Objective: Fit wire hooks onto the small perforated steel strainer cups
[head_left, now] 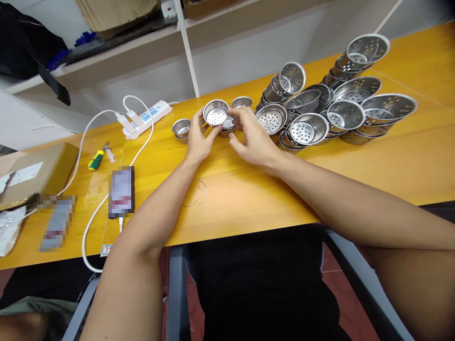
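Observation:
My left hand (200,137) has its thumb and fingers around a small perforated metal cup (216,112), which is tilted toward me. Reaching in from the right, my right hand (250,135) has its fingertips at the right rim of that cup, thumb apart from the fingers. Partly hidden beneath and behind the cup is another perforated cup (228,124). One more small cup (182,129) stands left of my left hand, and another (241,102) is behind my right hand. Thin curved wires (202,192) lie on the table in front of my hands.
Many stacked perforated cups (309,129) crowd the table's right side. On the left are a power strip (152,116) with white cables, a phone (121,193), a green-yellow screwdriver (95,160) and a cardboard box (42,173). A person's knee (24,327) shows at lower left.

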The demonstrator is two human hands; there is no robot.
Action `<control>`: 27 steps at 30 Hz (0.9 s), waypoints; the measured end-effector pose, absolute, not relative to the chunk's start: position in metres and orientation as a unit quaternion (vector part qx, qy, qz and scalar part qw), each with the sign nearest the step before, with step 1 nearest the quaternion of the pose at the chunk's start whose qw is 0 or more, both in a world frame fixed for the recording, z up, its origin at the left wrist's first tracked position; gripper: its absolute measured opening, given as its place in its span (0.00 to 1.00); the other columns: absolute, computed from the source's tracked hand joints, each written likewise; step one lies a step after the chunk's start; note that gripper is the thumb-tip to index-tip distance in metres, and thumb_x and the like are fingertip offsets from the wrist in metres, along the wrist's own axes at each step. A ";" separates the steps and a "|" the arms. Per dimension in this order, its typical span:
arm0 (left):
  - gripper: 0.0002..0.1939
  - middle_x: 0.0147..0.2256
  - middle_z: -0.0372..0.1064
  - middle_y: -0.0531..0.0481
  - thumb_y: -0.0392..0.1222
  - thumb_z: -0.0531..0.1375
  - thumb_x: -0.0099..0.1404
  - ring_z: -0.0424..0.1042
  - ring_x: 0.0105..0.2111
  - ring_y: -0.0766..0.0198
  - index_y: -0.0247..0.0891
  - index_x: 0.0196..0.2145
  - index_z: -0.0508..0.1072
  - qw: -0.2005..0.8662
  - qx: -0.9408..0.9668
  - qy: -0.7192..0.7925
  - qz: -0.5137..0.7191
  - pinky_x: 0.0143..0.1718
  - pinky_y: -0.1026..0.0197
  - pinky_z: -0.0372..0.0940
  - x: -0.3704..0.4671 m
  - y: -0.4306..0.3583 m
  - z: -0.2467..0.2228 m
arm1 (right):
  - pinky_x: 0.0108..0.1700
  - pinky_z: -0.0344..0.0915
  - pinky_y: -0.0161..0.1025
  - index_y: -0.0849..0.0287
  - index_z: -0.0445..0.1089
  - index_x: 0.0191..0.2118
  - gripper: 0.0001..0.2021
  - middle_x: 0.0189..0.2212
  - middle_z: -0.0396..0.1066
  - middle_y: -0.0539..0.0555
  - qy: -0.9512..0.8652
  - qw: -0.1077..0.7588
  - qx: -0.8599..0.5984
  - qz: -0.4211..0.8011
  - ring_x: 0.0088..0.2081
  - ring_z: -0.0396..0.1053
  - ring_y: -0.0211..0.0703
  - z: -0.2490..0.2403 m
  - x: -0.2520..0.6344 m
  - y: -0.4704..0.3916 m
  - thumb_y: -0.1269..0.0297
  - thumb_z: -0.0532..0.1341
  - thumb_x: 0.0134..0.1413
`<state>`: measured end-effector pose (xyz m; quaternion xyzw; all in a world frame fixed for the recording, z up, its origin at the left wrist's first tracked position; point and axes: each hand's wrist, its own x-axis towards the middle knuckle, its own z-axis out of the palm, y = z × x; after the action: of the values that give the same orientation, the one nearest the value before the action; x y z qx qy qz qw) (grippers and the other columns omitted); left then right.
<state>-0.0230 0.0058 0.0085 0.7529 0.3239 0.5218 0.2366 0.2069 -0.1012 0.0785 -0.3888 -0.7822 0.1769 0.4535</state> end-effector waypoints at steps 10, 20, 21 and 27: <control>0.46 0.78 0.61 0.33 0.72 0.67 0.75 0.65 0.81 0.38 0.54 0.80 0.58 0.231 0.780 0.329 0.479 0.80 0.30 0.68 -0.025 0.002 0.012 | 0.84 0.59 0.73 0.50 0.68 0.74 0.30 0.75 0.66 0.68 -0.785 0.459 -0.391 0.143 0.80 0.63 0.71 0.072 0.211 -0.094 0.61 0.67 0.70; 0.48 0.81 0.61 0.32 0.67 0.67 0.76 0.64 0.83 0.40 0.50 0.82 0.54 0.229 0.812 0.306 0.440 0.84 0.29 0.62 -0.027 0.005 0.009 | 0.84 0.58 0.78 0.50 0.66 0.75 0.30 0.74 0.65 0.69 -0.791 0.442 -0.402 0.135 0.80 0.63 0.73 0.060 0.210 -0.090 0.56 0.68 0.73; 0.46 0.81 0.61 0.32 0.66 0.68 0.77 0.65 0.83 0.40 0.50 0.81 0.55 0.229 0.813 0.305 0.440 0.83 0.29 0.63 -0.028 0.004 0.010 | 0.84 0.60 0.77 0.50 0.66 0.75 0.30 0.73 0.66 0.69 -0.790 0.445 -0.399 0.136 0.79 0.63 0.73 0.061 0.210 -0.090 0.56 0.68 0.73; 0.45 0.79 0.62 0.33 0.60 0.69 0.76 0.75 0.75 0.41 0.53 0.81 0.54 0.256 0.801 0.303 0.449 0.75 0.32 0.74 -0.028 0.001 0.006 | 0.80 0.68 0.74 0.48 0.67 0.75 0.29 0.73 0.68 0.66 -0.779 0.462 -0.393 0.163 0.76 0.67 0.70 0.064 0.211 -0.090 0.53 0.67 0.74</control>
<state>-0.0277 0.0008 0.0058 0.8006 0.3030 0.4488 0.2565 0.2105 -0.0904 0.0642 -0.3928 -0.7786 0.1625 0.4616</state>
